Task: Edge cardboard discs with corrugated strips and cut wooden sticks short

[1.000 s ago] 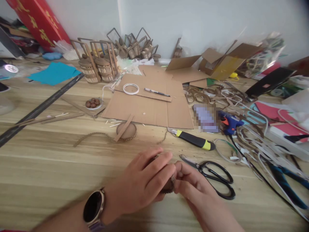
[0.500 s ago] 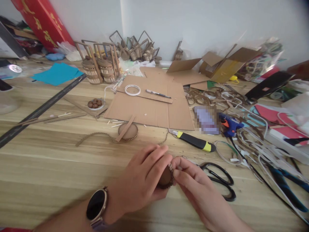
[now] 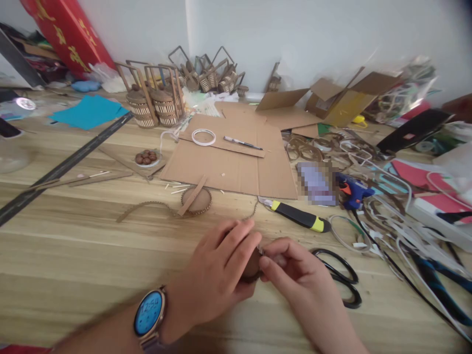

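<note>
My left hand (image 3: 216,263) is wrapped over a small round brown cardboard disc (image 3: 251,268), just above the wooden table. Thin braided trim (image 3: 252,211) runs from behind my left fingers toward the knife. The fingertips of my right hand (image 3: 302,275) pinch the trimmed right edge of the disc; the exact spot is partly covered. Another trimmed disc (image 3: 202,202) lies beyond my left hand, with a cardboard strip (image 3: 192,195) across it and a loose tail of trim. Black-handled scissors (image 3: 341,280) lie partly hidden behind my right hand.
A yellow-black utility knife (image 3: 298,216) lies ahead, near a blue glue gun (image 3: 354,192). A cardboard sheet (image 3: 228,169) bears a tape roll (image 3: 203,130) and a pen (image 3: 242,143). Small handled baskets (image 3: 167,110) stand at the back left. Pliers (image 3: 438,285) and tangled strips lie right.
My right fingers have shifted slightly left along the disc's edge, and the right hand has turned a little. The watch face on my left wrist has lit up.
</note>
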Action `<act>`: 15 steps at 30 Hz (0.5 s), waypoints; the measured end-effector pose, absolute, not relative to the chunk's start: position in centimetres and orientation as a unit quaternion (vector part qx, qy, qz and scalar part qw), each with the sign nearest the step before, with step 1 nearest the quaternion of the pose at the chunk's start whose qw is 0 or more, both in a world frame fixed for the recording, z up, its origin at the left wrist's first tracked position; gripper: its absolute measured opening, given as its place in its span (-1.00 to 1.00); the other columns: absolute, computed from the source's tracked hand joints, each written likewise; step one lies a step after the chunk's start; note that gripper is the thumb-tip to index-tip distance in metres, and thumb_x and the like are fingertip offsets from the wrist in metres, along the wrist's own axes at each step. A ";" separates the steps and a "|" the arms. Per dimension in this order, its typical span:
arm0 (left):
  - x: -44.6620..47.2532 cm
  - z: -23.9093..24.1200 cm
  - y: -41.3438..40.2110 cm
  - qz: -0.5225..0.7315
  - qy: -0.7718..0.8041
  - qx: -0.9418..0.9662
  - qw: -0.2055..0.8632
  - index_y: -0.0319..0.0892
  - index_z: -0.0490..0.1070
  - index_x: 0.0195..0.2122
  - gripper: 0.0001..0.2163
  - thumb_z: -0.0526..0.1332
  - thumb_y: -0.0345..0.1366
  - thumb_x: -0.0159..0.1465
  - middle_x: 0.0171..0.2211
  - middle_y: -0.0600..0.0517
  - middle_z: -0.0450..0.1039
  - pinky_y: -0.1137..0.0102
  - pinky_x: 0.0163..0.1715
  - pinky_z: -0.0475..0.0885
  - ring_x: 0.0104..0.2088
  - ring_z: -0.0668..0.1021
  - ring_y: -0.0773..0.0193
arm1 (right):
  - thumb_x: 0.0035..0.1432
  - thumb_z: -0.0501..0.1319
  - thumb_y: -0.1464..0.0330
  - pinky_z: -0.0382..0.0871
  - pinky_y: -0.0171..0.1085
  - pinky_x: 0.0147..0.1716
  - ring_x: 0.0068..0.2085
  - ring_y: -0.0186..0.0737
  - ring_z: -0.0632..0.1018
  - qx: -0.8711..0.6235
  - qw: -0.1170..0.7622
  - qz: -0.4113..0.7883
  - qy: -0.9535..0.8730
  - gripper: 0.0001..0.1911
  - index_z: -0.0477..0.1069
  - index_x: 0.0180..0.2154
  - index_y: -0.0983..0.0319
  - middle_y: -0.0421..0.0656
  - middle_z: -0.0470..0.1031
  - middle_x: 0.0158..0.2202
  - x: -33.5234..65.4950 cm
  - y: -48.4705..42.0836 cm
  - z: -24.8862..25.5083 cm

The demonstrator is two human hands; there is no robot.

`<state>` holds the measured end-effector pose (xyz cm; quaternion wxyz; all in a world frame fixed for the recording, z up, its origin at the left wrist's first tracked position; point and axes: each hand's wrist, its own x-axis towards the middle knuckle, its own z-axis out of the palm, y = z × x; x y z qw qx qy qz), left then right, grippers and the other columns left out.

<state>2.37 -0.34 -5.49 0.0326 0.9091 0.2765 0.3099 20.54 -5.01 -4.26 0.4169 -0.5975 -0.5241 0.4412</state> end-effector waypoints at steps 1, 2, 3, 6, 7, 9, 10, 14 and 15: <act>2.4 -5.4 -0.3 0.313 0.276 0.908 0.036 -0.37 0.20 0.18 -0.54 0.16 -0.43 0.24 0.16 -0.29 0.37 0.04 0.12 0.41 0.15 0.40 -0.08 | 0.17 0.29 0.19 0.39 -0.32 -0.46 -0.48 -0.28 0.49 -0.592 0.429 0.449 -0.514 -0.81 0.43 -0.37 0.17 -0.26 0.46 -0.53 20.4 -5.1 -4.3; 2.4 -5.4 -0.3 0.316 0.276 0.907 0.039 -0.37 0.20 0.18 -0.54 0.15 -0.43 0.25 0.16 -0.30 0.38 0.04 0.13 0.41 0.16 0.40 -0.07 | 0.17 0.30 0.18 0.40 -0.33 -0.47 -0.48 -0.28 0.50 -0.589 0.441 0.452 -0.505 -0.80 0.43 -0.37 0.17 -0.26 0.46 -0.53 20.3 -5.1 -4.4; 2.4 -5.4 -0.4 0.318 0.276 0.906 0.043 -0.37 0.20 0.18 -0.55 0.15 -0.44 0.25 0.15 -0.30 0.38 0.04 0.14 0.40 0.17 0.39 -0.06 | 0.17 0.30 0.17 0.41 -0.33 -0.47 -0.48 -0.28 0.49 -0.588 0.454 0.451 -0.495 -0.79 0.43 -0.37 0.17 -0.26 0.45 -0.54 20.1 -5.2 -4.4; 2.5 -5.3 -0.5 0.318 0.276 0.906 0.052 -0.37 0.19 0.17 -0.55 0.15 -0.45 0.25 0.15 -0.31 0.38 0.04 0.16 0.39 0.19 0.39 -0.05 | 0.16 0.31 0.16 0.43 -0.32 -0.49 -0.50 -0.28 0.47 -0.594 0.482 0.437 -0.473 -0.77 0.42 -0.38 0.17 -0.26 0.41 -0.55 19.8 -5.5 -4.8; 2.5 -5.3 -0.5 0.318 0.276 0.906 0.055 -0.37 0.19 0.17 -0.55 0.15 -0.45 0.25 0.16 -0.31 0.38 0.04 0.16 0.39 0.19 0.39 -0.05 | 0.16 0.31 0.16 0.43 -0.32 -0.49 -0.50 -0.28 0.46 -0.595 0.487 0.435 -0.468 -0.77 0.42 -0.38 0.17 -0.26 0.40 -0.56 19.7 -5.6 -4.9; 2.5 -5.3 -0.5 0.318 0.270 0.907 0.061 -0.36 0.17 0.18 -0.54 0.16 -0.44 0.24 0.15 -0.31 0.38 0.04 0.16 0.39 0.19 0.39 -0.05 | 0.17 0.31 0.17 0.43 -0.33 -0.50 -0.50 -0.29 0.45 -0.592 0.494 0.437 -0.463 -0.78 0.41 -0.37 0.16 -0.26 0.39 -0.55 19.6 -5.8 -5.1; 2.5 -5.3 -0.5 0.319 0.267 0.907 0.066 -0.35 0.16 0.19 -0.53 0.16 -0.44 0.24 0.15 -0.31 0.38 0.04 0.16 0.39 0.19 0.40 -0.05 | 0.18 0.31 0.18 0.42 -0.34 -0.50 -0.50 -0.30 0.45 -0.589 0.499 0.437 -0.462 -0.79 0.40 -0.36 0.16 -0.26 0.39 -0.54 19.6 -5.9 -5.2; 2.6 -5.2 -0.4 0.345 0.301 0.880 0.125 -0.25 0.11 0.21 -0.46 0.23 -0.40 0.22 0.14 -0.28 0.37 0.00 0.14 0.40 0.18 0.41 -0.06 | 0.23 0.26 0.19 0.46 -0.32 -0.45 -0.47 -0.27 0.48 -0.565 0.540 0.425 -0.458 -0.78 0.36 -0.39 0.14 -0.23 0.41 -0.52 19.5 -6.3 -5.4; 2.6 -5.2 -0.3 0.352 0.317 0.868 0.147 -0.22 0.10 0.21 -0.44 0.26 -0.38 0.21 0.14 -0.27 0.36 -0.01 0.13 0.40 0.17 0.41 -0.06 | 0.25 0.25 0.19 0.47 -0.31 -0.42 -0.45 -0.26 0.50 -0.557 0.549 0.420 -0.461 -0.78 0.35 -0.40 0.14 -0.22 0.43 -0.51 19.5 -6.4 -5.4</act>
